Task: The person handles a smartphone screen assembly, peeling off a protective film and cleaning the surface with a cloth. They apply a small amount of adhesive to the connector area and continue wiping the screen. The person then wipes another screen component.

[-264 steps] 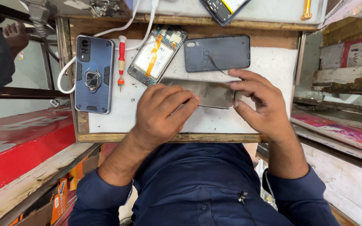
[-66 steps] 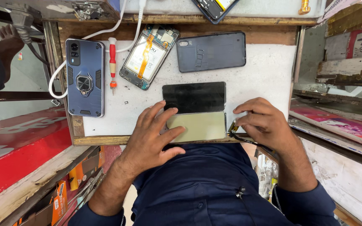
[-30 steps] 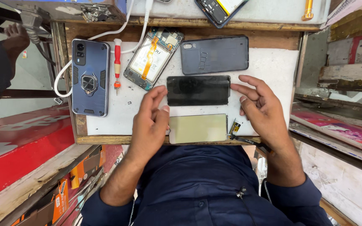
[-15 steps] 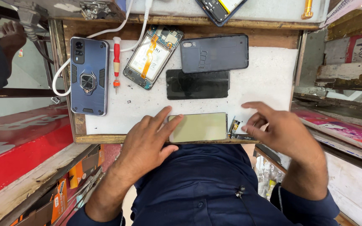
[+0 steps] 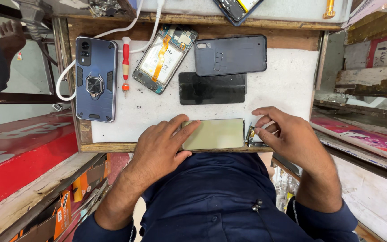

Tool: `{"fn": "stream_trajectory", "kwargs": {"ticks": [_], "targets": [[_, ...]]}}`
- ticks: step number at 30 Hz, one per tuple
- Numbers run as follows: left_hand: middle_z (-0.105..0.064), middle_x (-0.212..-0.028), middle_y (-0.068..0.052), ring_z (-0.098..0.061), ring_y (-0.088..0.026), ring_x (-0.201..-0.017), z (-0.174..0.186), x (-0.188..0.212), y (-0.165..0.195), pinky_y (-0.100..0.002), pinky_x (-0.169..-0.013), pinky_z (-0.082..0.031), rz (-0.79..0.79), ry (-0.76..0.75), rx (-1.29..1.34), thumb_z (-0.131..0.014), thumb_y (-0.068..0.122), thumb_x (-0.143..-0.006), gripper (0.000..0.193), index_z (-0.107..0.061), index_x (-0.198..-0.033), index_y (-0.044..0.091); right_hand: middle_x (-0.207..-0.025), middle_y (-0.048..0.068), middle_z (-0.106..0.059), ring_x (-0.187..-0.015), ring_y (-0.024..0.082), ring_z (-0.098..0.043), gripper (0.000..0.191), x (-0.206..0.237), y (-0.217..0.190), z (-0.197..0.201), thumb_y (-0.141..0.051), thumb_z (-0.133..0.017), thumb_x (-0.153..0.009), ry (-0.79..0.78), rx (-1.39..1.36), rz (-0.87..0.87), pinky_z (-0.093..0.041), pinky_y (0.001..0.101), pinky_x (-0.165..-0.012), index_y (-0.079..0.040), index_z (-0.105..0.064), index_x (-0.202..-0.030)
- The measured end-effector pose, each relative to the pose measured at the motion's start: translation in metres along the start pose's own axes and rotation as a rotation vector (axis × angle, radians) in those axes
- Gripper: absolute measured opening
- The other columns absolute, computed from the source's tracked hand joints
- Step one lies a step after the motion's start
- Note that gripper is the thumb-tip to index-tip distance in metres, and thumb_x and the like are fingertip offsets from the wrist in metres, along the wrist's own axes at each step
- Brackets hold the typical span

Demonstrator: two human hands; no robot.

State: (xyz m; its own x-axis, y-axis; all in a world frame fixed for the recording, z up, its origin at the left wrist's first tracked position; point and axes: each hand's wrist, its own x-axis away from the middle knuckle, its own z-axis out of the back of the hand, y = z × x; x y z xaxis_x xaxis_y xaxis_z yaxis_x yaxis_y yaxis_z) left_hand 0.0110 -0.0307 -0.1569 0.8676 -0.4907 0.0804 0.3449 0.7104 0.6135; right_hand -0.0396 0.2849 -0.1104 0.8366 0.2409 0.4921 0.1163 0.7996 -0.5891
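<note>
Since a moment ago, our right hand (image 5: 292, 134) has drawn in to the panel's end.
Our left hand (image 5: 162, 145) lies spread on the pale panel (image 5: 216, 133) at the bench's near edge; right fingers pinch its flex tab (image 5: 251, 134).

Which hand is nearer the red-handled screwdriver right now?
Left. The left hand rests on the pale panel, below and to the right of the red-handled screwdriver. The right hand is farther off, at the panel's far end.
</note>
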Motion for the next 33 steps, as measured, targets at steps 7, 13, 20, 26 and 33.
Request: {"fn": "stream_trajectory", "kwargs": {"ticks": [7, 13, 20, 26, 33], "targets": [[-0.055, -0.132, -0.008, -0.068, -0.027, -0.094, 0.004, 0.002, -0.002, -0.044, -0.077, -0.055, 0.036, -0.019, 0.083, -0.089, 0.031, -0.07, 0.082, -0.053, -0.142, 0.017, -0.099, 0.008, -0.078, -0.086, 0.013, -0.076, 0.037, 0.001, 0.009, -0.017, 0.001, -0.069, -0.088, 0.066, -0.103, 0.056, -0.061, 0.0261, -0.078, -0.005, -0.066, -0.125], [-0.054, -0.134, -0.008, -0.071, -0.024, -0.088, 0.004, -0.003, -0.003, -0.039, -0.073, -0.061, 0.106, 0.017, 0.133, -0.089, 0.029, -0.074, 0.081, -0.051, -0.145, 0.02, -0.104, 0.009, -0.073, -0.095, 0.011, -0.072, 0.037, -0.002, 0.016, -0.027, 0.001, -0.069, -0.094, 0.186, -0.289, 0.126, -0.06, 0.0242, -0.082, 0.0, -0.06, -0.13], [-0.054, -0.127, -0.012, -0.07, -0.026, -0.094, -0.008, -0.009, 0.002, -0.037, -0.068, -0.061, 0.032, 0.147, 0.052, -0.089, 0.035, -0.072, 0.079, -0.056, -0.141, 0.017, -0.111, 0.011, -0.071, -0.096, 0.011, -0.071, 0.037, -0.01, 0.013, -0.026, 0.003, -0.068, -0.095, 0.286, -0.287, 0.137, -0.061, 0.0233, -0.076, 0.003, -0.059, -0.131], [-0.054, -0.114, -0.01, -0.069, -0.024, -0.087, -0.017, -0.011, 0.0, -0.036, -0.066, -0.06, 0.069, 0.16, 0.032, -0.089, 0.04, -0.073, 0.071, -0.062, -0.134, 0.014, -0.107, 0.011, -0.075, -0.094, 0.011, -0.072, 0.034, -0.01, 0.015, -0.021, -0.003, -0.067, -0.099, 0.301, -0.195, 0.183, -0.06, 0.0234, -0.076, 0.001, -0.062, -0.132], [-0.057, -0.106, -0.007, -0.068, -0.024, -0.085, -0.019, -0.014, 0.003, -0.037, -0.065, -0.058, 0.073, 0.177, 0.031, -0.09, 0.038, -0.072, 0.065, -0.066, -0.128, 0.014, -0.097, 0.004, -0.078, -0.081, 0.009, -0.071, 0.032, -0.003, 0.027, -0.018, -0.011, -0.072, -0.098, 0.264, -0.112, 0.104, -0.055, 0.0228, -0.067, -0.005, -0.067, -0.129]]}}
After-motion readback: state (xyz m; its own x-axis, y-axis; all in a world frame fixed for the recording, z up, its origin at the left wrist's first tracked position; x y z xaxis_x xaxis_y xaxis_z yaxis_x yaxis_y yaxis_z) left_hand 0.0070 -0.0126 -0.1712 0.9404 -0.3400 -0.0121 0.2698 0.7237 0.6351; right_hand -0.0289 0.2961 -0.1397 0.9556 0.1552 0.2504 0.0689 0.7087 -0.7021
